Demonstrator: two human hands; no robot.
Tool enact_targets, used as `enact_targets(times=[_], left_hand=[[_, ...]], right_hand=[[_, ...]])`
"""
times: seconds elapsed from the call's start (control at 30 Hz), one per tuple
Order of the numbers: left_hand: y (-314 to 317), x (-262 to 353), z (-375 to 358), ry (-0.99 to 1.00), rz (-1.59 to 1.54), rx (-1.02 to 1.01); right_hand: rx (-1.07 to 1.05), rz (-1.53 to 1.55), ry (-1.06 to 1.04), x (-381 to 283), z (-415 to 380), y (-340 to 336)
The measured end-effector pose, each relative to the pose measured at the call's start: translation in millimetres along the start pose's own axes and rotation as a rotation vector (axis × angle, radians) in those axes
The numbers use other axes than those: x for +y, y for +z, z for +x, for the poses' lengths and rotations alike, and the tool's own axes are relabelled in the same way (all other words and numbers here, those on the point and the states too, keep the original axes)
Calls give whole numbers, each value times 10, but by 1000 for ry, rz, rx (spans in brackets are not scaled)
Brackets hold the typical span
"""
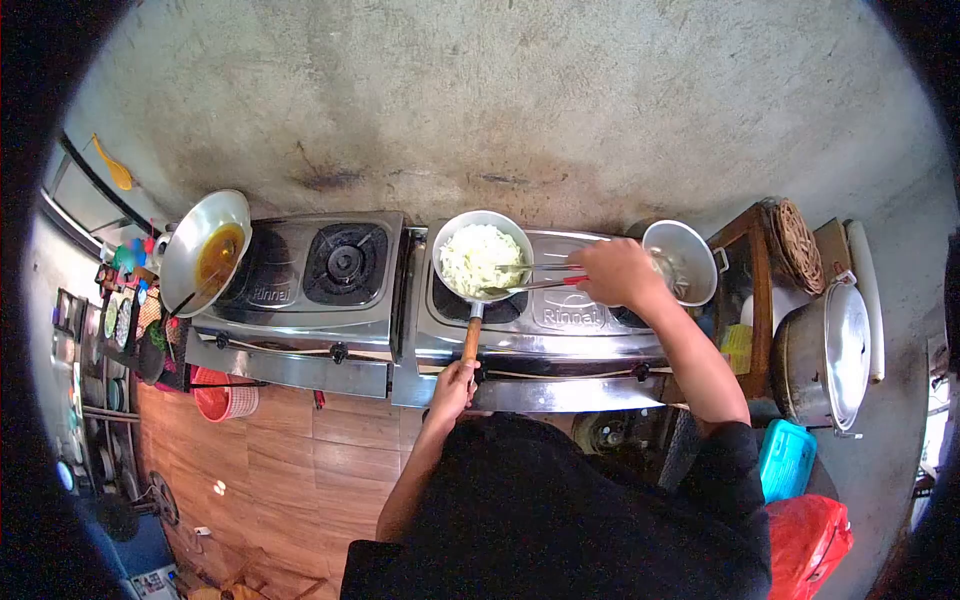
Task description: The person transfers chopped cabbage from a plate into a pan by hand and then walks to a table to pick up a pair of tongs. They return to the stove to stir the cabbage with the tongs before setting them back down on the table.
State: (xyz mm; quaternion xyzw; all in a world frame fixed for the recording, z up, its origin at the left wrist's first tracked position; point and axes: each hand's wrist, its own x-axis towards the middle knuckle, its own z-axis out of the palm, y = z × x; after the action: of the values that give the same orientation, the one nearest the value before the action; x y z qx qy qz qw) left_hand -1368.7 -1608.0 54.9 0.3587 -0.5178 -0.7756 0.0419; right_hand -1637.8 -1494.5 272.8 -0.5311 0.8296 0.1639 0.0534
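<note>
My left hand (457, 389) is wrapped round the wooden handle (471, 340) of a saucepan (437, 262) that sits on the left burner of the right-hand stove. Pale, chopped food (477, 255) fills the pan. In my right hand (622, 272) is a pair of tongs (548, 283) with red grips, reaching in from the right. Their metal tips are in the food at the pan's right side. Just beyond my right hand, a silver pot (682, 240) stands on the right burner with something pale inside.
A wok (240, 208) with brown oil sits on the left stove (300, 290), beside a bare burner (345, 262). To the right are a wooden-framed cabinet (757, 300) and a large lidded pot (800, 365). Behind the stoves rises a concrete wall (480, 100).
</note>
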Motion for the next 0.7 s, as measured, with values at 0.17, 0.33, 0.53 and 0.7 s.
enact_targets(times=[0.17, 0.33, 0.53, 0.7], left_hand=[[3, 18, -8, -16, -5, -5], [-14, -30, 16, 6, -15, -5], [-10, -58, 37, 18, 1, -10], [-10, -52, 38, 3, -3, 1]], right_hand=[[109, -13, 17, -12, 182, 57], [138, -34, 61, -54, 109, -224], [256, -10, 85, -179, 306, 171], [178, 46, 12, -180, 142, 180]])
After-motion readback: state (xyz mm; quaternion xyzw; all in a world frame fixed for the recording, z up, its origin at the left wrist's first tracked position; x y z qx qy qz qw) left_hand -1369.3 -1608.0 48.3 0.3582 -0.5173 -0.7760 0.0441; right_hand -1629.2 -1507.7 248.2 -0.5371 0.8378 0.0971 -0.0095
